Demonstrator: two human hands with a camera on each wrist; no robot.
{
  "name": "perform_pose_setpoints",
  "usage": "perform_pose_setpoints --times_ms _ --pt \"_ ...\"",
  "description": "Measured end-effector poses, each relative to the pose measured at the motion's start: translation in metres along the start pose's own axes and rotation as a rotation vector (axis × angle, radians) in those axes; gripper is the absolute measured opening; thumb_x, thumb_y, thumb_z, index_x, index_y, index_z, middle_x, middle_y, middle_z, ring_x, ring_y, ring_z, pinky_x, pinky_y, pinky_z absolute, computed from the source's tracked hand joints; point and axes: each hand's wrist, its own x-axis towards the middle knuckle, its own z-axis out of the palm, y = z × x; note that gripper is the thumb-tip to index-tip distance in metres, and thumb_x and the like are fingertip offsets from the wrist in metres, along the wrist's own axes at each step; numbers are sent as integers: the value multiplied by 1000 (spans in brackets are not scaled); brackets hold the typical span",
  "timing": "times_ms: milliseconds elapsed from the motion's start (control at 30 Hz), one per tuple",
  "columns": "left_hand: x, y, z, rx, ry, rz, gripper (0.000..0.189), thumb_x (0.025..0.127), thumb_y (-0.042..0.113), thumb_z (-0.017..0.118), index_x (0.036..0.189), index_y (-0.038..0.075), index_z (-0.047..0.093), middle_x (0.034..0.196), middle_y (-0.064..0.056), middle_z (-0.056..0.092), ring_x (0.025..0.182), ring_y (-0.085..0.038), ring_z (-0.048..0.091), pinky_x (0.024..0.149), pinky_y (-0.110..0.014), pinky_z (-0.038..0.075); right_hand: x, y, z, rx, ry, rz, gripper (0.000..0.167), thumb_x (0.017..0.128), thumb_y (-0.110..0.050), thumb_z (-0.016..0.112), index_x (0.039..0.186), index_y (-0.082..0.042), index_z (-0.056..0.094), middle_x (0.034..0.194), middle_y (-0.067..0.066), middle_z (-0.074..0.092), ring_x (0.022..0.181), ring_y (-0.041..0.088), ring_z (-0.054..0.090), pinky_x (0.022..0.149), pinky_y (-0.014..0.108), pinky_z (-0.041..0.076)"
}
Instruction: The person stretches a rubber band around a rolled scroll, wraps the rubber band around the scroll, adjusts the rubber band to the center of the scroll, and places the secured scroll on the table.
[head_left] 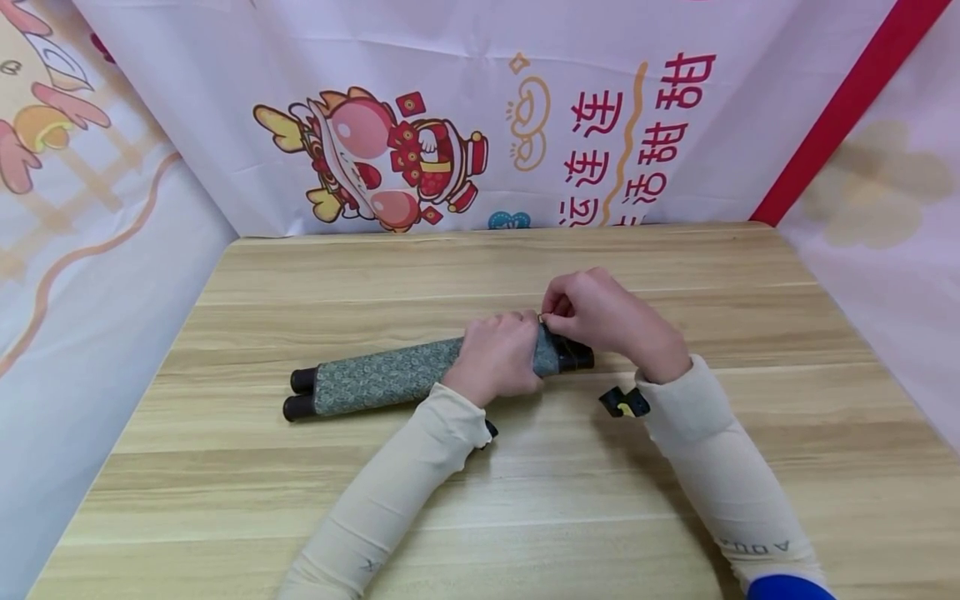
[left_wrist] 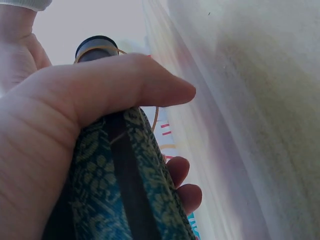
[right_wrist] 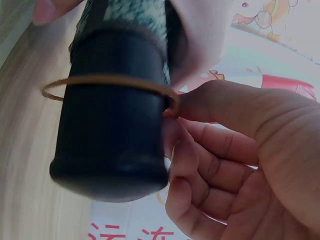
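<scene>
A rolled scroll (head_left: 390, 377) with grey-green patterned cloth and dark roller ends lies slantwise across the wooden table. My left hand (head_left: 498, 354) grips it near its right end, thumb on the near side in the head view. In the left wrist view the thumb crosses the patterned cloth (left_wrist: 95, 175), with fingertips showing beyond. At the right end, my right hand (head_left: 607, 315) pinches a thin brown band (right_wrist: 120, 80) between thumb and finger. The band loops loosely around the black roller end (right_wrist: 112, 130). In the head view the hands partly hide the band and the scroll's right part.
The light wooden table (head_left: 300, 517) reaches back to a white printed cloth (head_left: 480, 75) that hangs behind it. More cloth hangs at the left and right sides. A small black piece with yellow (head_left: 625, 403) sits by the right wrist.
</scene>
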Motion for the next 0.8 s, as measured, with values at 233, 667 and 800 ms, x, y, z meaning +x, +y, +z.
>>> perform_pose_setpoints --times_ms 233,667,800 --pt "1 -4 0 -59 33 -30 55 77 45 87 116 13 64 105 -5 71 94 -24 69 79 -50 59 -4 -8 0 -1 -7 -38 6 97 -12 75 97 -6 76 85 5 75 74 16 65 74 34 60" --pt "2 -25 -12 -118 123 -130 63 78 45 89 118 7 59 104 -9 68 93 -28 70 76 -51 61 -10 -24 3 24 13 -90 8 95 -13 78 91 -8 73 80 2 73 68 12 65 67 29 60" --pt "2 -29 -15 -120 126 -147 66 78 45 89 121 6 58 105 -10 68 94 -28 70 79 -52 61 -11 -28 4 0 17 -81 9 94 -14 80 91 -8 74 81 2 74 68 12 66 68 29 61"
